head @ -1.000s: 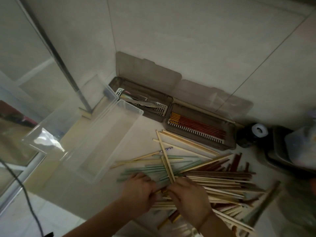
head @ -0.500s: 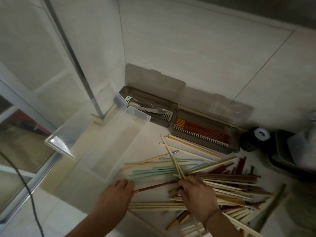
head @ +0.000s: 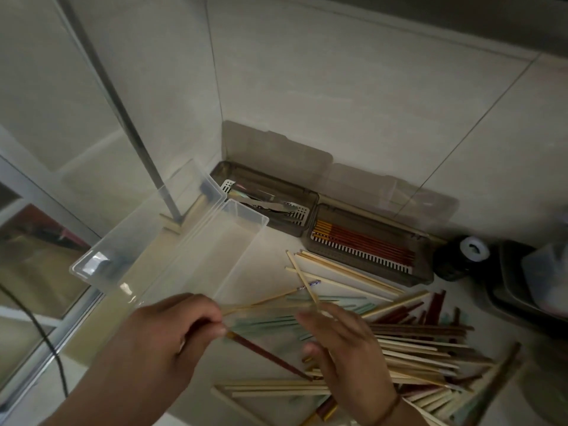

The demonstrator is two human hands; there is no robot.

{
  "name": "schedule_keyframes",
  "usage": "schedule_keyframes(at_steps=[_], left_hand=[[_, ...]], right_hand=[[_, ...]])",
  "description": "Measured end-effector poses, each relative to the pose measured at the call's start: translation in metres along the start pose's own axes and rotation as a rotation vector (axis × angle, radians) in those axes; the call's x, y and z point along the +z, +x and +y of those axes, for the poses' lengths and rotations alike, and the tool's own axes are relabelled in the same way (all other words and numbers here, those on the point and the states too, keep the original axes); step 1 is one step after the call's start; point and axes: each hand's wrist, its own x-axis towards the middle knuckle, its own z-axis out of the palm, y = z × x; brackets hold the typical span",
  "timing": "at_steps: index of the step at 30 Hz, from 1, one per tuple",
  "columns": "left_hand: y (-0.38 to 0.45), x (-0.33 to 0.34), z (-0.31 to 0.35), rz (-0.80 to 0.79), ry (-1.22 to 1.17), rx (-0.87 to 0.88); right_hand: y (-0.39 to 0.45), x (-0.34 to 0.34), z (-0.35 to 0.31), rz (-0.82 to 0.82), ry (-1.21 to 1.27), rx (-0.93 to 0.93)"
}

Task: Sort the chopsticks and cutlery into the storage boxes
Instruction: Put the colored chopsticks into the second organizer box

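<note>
A loose heap of chopsticks (head: 408, 342) in pale wood, green and dark red covers the counter at the right. My left hand (head: 172, 336) pinches the end of a dark red chopstick (head: 270, 356) lifted off the heap. My right hand (head: 344, 348) hovers over the heap with fingers spread; a pale chopstick (head: 302, 279) stands up from its fingertips. Two brown storage boxes sit against the wall: one with red chopsticks (head: 368, 244), one with metal cutlery (head: 270, 201).
Two clear plastic bins lie at the left, the nearer one (head: 215, 256) beside the heap, the other (head: 138, 235) by a metal post. A black jar with a white lid (head: 461, 256) and a dark tray (head: 522, 287) stand at the right.
My left hand has taken hold of the dark red chopstick and drawn it left and up out of the heap. My right hand has opened over the heap. The camera moved closer.
</note>
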Motion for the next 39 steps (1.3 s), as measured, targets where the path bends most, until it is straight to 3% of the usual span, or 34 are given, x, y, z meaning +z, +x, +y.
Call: schedule_keyframes(at_steps=[2,7,10,14,16,19,25,39], left_hand=[[0.023,-0.001,0.022,0.067,-0.082,0.034],[0.077,0.025,0.044,0.156,-0.334,0.037],[0.099,0.059,0.038,0.079,-0.468,-0.063],[0.122,0.113,0.022,-0.187,-0.110,-0.016],[0.130,0.139,0.018,-0.326,0.070,0.022],[0.135,0.168,0.013,-0.412,0.228,0.042],[0.137,0.190,0.004,-0.433,0.226,0.013],[0.130,0.194,0.001,-0.428,0.157,-0.016]], right_hand=[[0.006,-0.004,-0.007,0.046,0.127,0.013],[0.010,-0.029,-0.001,0.149,0.392,0.278],[0.022,-0.051,0.036,0.176,0.204,0.363],[0.048,-0.071,0.114,0.198,-0.146,0.426],[0.066,-0.075,0.144,0.065,-0.278,0.461],[0.092,-0.068,0.167,-0.274,-0.376,0.477],[0.122,-0.032,0.184,-0.669,-0.405,0.432],[0.118,-0.021,0.211,-0.683,-0.420,0.554]])
